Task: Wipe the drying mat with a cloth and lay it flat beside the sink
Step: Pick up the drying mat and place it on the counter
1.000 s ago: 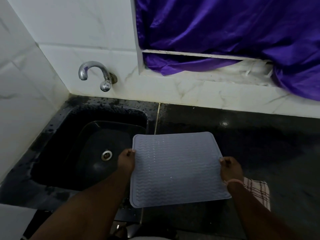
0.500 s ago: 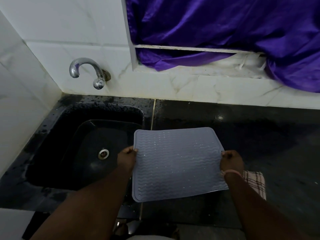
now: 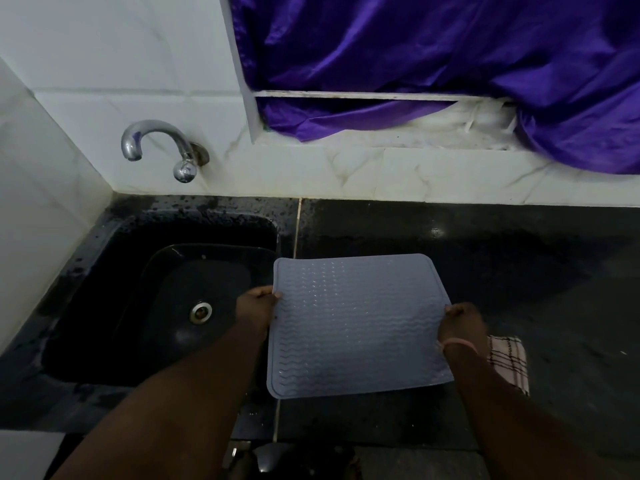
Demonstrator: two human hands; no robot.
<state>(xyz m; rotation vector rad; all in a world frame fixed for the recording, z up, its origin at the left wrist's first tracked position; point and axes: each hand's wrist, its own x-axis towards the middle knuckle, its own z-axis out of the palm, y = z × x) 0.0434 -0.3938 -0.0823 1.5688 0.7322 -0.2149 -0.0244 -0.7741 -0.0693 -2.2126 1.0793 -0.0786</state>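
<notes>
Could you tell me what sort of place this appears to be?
Most likely a home kitchen counter: a black sink with a wall tap, a dark stone worktop against white tiles, and a grey drying mat held over it.

Grey ribbed drying mat [image 3: 356,323] held level above the table beside the sink [image 3: 104,237], checked cloth [image 3: 509,362] lying just right of it

I see a pale grey-blue mat [image 3: 356,327] ribbed with rows of wavy lines. The sink [image 3: 104,271] is glossy black with a silver drain ring [image 3: 201,312]; the tap [image 3: 159,147] is chrome. The surface [image 3: 485,258] is dark speckled black. A white cloth [image 3: 509,362] carries a dark check. Wall tiles [image 3: 104,64] are white, faintly veined. The curtain [image 3: 433,46] is shiny purple. A pink band [image 3: 459,343] circles my right wrist.
</notes>
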